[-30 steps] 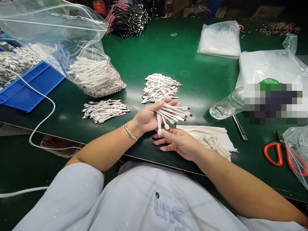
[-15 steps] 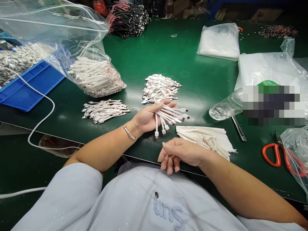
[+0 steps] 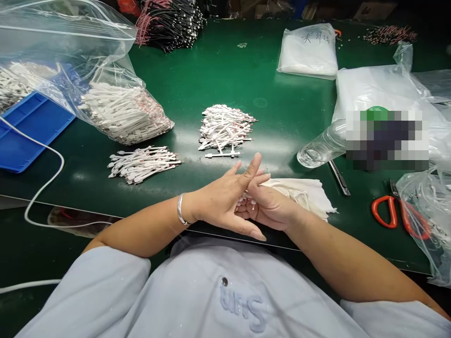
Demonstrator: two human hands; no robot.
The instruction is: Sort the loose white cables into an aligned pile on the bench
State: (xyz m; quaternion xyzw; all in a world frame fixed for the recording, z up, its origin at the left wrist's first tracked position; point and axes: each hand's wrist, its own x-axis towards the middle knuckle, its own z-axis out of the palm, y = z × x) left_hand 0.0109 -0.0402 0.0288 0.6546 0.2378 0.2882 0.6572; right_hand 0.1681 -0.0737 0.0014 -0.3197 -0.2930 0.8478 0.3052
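Note:
My left hand (image 3: 220,203) and my right hand (image 3: 276,207) meet at the near edge of the green table (image 3: 211,80). Between the palms sits a bundle of short white cables (image 3: 244,203), and only a few plug ends show. My right hand is curled round the bundle. The fingers of my left hand are stretched out and spread, lying across the right hand's fingers. A silver bangle (image 3: 180,209) circles my left wrist. Behind the hands lies a loose pile of the same white cables (image 3: 223,127), with a second pile (image 3: 141,163) to the left.
A clear bag of white cables (image 3: 123,112) and a blue tray (image 3: 28,131) stand at the left. A white cloth (image 3: 310,191), a lying clear bottle (image 3: 319,149), a metal tool (image 3: 338,177) and orange scissors (image 3: 384,212) are at the right. Black cables (image 3: 169,21) lie at the back.
The bundle fanned out from my left hand is now gathered between both palms. My right hand came up from the table edge, and my left hand turned over with its fingers spread.

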